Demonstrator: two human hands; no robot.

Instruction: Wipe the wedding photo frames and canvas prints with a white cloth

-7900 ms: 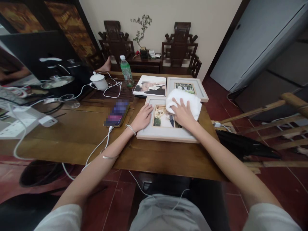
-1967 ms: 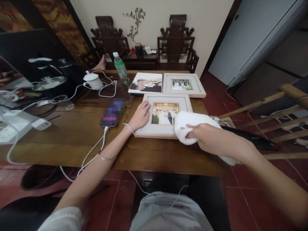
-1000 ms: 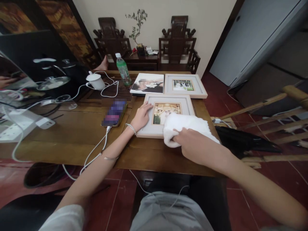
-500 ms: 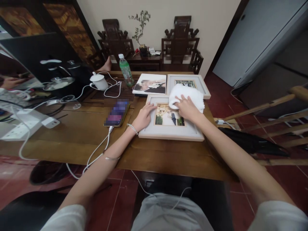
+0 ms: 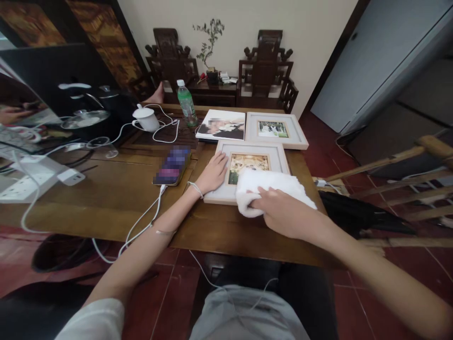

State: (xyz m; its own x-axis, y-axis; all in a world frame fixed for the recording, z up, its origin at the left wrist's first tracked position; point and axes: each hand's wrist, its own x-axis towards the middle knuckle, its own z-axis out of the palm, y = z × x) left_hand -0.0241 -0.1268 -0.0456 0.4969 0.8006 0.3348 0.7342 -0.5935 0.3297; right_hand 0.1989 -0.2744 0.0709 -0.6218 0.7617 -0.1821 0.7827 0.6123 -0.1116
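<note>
The person's left hand (image 5: 213,173) lies palm down over the left border of a pale wooden picture frame (image 5: 278,156), its fingers loosely spread and gripping nothing; the right hand (image 5: 281,210) grasps a folded white cloth (image 5: 272,182), its fingers curled into the fold at the near left end; the cloth covers the frame's lower right corner and the lower part of its photo (image 5: 247,162), though how firmly it presses there cannot be told; the frame lies flat on the wooden counter (image 5: 226,231), close to the near edge. Just behind it and to the right, a second frame (image 5: 253,130) lies flat, an outdoor picture (image 5: 273,129) set in its pale mat; beside that one, on its left, is a white-bordered photo panel (image 5: 222,126) with a dark layer beneath; a green-labelled bottle (image 5: 187,105) stands upright near the panel's far left corner. To the left of the left hand a phone (image 5: 172,166) rests face up, its screen blurred, a white cable (image 5: 160,200) plugged into its near end; farther left are a lidded white cup (image 5: 146,120), a clear plastic cup (image 5: 106,147) and a white power strip (image 5: 28,182).
</note>
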